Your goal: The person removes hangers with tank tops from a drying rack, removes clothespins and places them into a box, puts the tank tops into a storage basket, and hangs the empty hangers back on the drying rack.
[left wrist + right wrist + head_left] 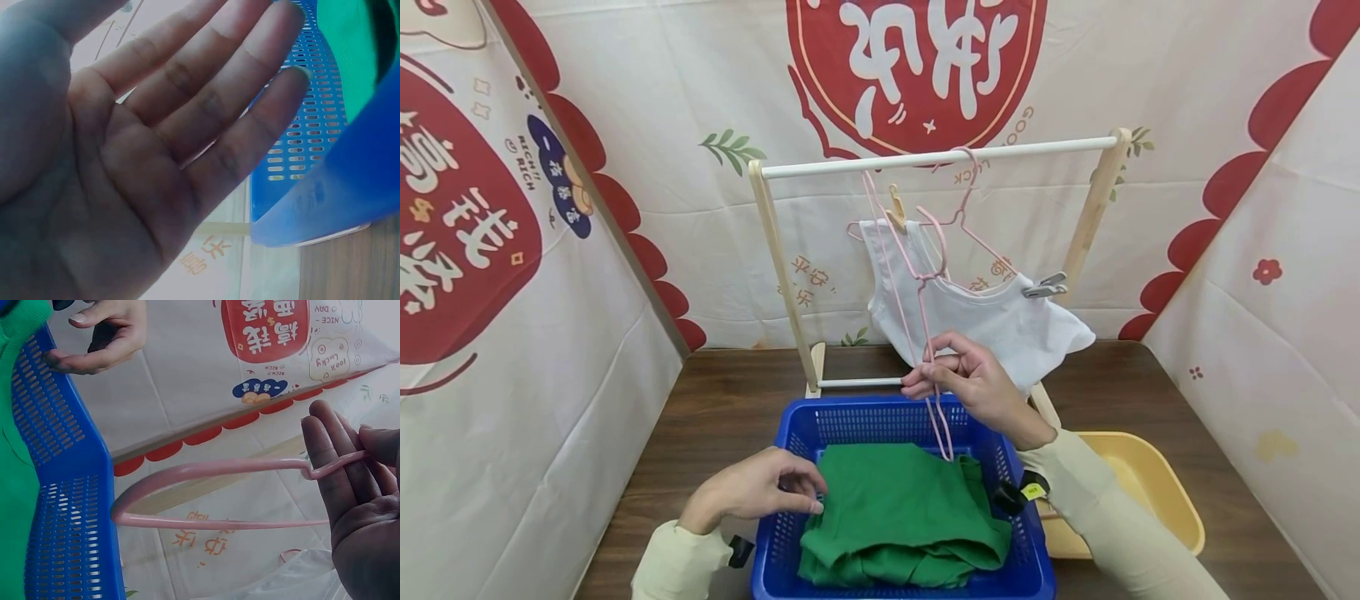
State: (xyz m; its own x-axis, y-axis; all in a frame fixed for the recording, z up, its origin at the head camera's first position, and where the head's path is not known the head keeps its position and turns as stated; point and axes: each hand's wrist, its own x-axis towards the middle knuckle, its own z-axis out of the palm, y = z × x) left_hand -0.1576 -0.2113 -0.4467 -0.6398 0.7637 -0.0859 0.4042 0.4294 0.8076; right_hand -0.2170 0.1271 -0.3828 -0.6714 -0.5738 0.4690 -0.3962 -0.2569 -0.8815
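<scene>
My right hand (962, 379) pinches a pink hanger (922, 308) between thumb and fingers, holding it up above the basket with its hook toward the top. In the right wrist view the bar of the hanger (212, 465) runs out from the fingertips. My left hand (767, 483), fingers loosely bent and holding nothing, hovers by the left rim of a blue basket (790, 425). Folded green cloth (895, 500) lies inside that basket. Behind the right hand, a white sleeveless top (985, 325) hangs on another pink hanger (973, 187), with a yellow clothespin (897, 208) and a grey clothespin (1045, 287) on it.
A wooden rack with a white rail (865, 162) stands behind the basket. To the right, a yellow tray (1180, 500) sits partly under the right forearm. Printed cloth walls (647, 100) enclose the brown table (700, 417) at the back and both sides.
</scene>
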